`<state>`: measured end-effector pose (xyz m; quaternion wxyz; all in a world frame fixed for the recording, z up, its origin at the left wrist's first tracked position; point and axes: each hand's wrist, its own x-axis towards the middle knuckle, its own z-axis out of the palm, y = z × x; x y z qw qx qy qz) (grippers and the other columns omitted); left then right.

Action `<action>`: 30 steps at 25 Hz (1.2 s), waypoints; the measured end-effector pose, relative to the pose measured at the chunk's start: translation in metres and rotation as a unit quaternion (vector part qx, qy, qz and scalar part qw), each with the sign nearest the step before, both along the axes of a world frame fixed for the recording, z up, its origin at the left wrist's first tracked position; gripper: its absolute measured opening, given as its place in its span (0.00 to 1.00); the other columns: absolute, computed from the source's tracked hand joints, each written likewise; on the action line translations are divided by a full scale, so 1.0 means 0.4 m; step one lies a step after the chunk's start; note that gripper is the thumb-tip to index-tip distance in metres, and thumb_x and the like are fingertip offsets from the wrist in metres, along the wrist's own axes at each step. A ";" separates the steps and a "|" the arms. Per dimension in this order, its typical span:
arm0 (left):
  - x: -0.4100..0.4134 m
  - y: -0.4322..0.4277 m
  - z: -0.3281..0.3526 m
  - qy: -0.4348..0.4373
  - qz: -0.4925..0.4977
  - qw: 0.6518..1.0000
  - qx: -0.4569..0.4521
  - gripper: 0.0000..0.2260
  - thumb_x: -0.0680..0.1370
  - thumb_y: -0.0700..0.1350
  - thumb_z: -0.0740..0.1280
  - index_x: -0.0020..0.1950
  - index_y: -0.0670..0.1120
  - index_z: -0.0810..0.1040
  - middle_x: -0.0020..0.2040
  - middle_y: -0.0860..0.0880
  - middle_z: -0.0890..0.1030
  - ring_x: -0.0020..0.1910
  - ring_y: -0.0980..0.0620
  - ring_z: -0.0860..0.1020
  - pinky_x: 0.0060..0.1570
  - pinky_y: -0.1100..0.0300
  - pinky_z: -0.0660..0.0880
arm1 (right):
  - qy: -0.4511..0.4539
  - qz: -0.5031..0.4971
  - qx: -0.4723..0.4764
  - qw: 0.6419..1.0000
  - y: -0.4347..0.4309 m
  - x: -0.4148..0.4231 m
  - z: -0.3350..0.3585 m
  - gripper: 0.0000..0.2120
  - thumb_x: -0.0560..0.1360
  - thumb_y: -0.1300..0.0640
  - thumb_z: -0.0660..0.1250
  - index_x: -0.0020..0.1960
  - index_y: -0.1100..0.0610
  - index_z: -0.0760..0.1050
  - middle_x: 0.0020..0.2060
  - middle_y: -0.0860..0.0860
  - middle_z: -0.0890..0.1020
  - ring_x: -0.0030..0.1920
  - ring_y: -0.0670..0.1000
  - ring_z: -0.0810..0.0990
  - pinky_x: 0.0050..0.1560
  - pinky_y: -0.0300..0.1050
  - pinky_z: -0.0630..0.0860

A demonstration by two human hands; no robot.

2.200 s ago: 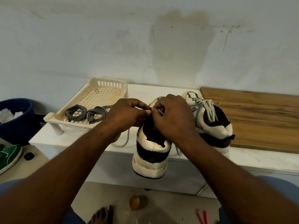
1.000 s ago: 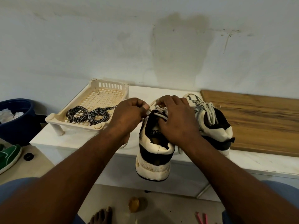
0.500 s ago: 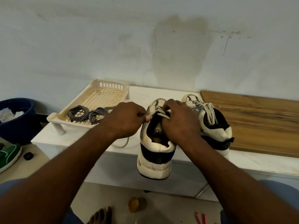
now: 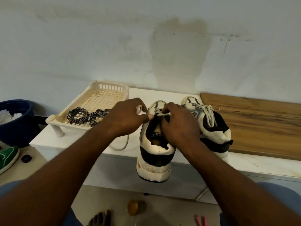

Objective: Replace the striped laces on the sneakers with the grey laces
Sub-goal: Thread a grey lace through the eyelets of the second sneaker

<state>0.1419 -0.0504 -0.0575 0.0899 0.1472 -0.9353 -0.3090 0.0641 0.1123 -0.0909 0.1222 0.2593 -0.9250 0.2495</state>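
Two white and black sneakers stand heel toward me on a white bench (image 4: 244,165). The left sneaker (image 4: 154,154) overhangs the bench's front edge. My left hand (image 4: 125,119) pinches a grey lace (image 4: 160,114) stretched across that shoe's top eyelets. A slack loop of the grey lace (image 4: 121,146) hangs below my left wrist. My right hand (image 4: 179,124) grips the left sneaker's tongue and collar. The right sneaker (image 4: 210,126) carries a tied grey lace. The black-and-white striped laces (image 4: 86,115) lie coiled in a cream basket tray (image 4: 55,119).
A wooden board (image 4: 254,124) lies on the bench to the right. On the floor at left are a blue bucket (image 4: 14,123), a green shoe (image 4: 8,155) and a black cap (image 4: 26,158). My bare foot (image 4: 99,217) and a yellow object (image 4: 133,207) are below.
The left sneaker has settled slightly lower and nearer the bench edge. My left hand has pulled the grey lace out leftward, and my right hand has shifted down onto the tongue.
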 end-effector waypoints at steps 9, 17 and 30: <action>-0.012 -0.014 0.008 -0.085 0.080 0.990 0.081 0.11 0.76 0.47 0.73 0.48 0.39 0.84 0.41 0.45 0.82 0.37 0.47 0.78 0.40 0.53 0.78 | -0.027 0.000 -0.021 0.999 0.013 -0.005 0.006 0.11 0.77 0.47 0.67 0.58 0.48 0.77 0.52 0.46 0.81 0.50 0.50 0.78 0.44 0.46 0.73; -0.021 0.010 -0.018 -0.023 0.011 1.000 0.016 0.09 0.82 0.52 0.67 0.57 0.52 0.84 0.56 0.53 0.80 0.52 0.53 0.77 0.50 0.58 0.71 | -0.105 0.049 -0.072 0.991 0.046 -0.025 0.032 0.12 0.73 0.46 0.75 0.54 0.45 0.79 0.47 0.40 0.83 0.49 0.45 0.82 0.51 0.48 0.82; 0.021 -0.019 0.070 0.203 -0.167 0.811 0.523 0.12 0.78 0.41 0.64 0.57 0.46 0.85 0.55 0.44 0.86 0.56 0.46 0.84 0.62 0.52 0.79 | -0.067 0.084 -0.185 0.977 0.034 0.004 0.075 0.10 0.76 0.45 0.75 0.51 0.47 0.77 0.43 0.41 0.84 0.45 0.41 0.83 0.45 0.41 0.81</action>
